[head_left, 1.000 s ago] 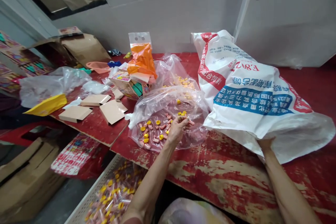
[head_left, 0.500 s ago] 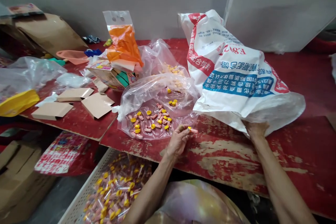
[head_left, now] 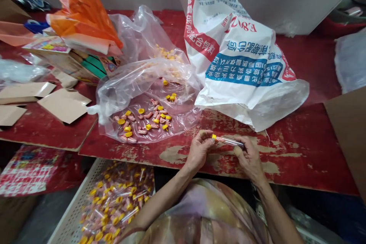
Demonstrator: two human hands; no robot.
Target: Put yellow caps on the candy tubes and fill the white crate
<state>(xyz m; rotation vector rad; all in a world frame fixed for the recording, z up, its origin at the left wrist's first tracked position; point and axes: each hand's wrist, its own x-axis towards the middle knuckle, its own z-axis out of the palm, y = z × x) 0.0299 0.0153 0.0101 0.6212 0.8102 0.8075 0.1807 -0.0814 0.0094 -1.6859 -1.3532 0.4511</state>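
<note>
My left hand point(head_left: 199, 148) pinches a yellow cap point(head_left: 214, 137) with a pink-and-white patterned piece point(head_left: 220, 139) attached to it. Fingers of my right hand point(head_left: 249, 157) are closed round a clear tube point(head_left: 232, 142). The patterned piece lies in line with the tube's mouth, between both hands, above the table's front edge. Left of them, yellow caps with pink pieces point(head_left: 156, 120) lie on an open clear plastic bag point(head_left: 114, 95). Behind my right hand is a white printed sack point(head_left: 243, 72), its open mouth facing me.
A white perforated crate point(head_left: 77, 202) of filled, yellow-capped tubes point(head_left: 114, 202) stands below the red table's point(head_left: 314, 152) front edge. Flat cardboard pieces point(head_left: 64, 103) and an orange bag point(head_left: 82, 11) are at the left. Brown cardboard point(head_left: 347, 133) stands at the right.
My right hand has come out of the sack and now holds a clear tube beside my left hand. The left still pinches the capped piece. The view has shifted right and down.
</note>
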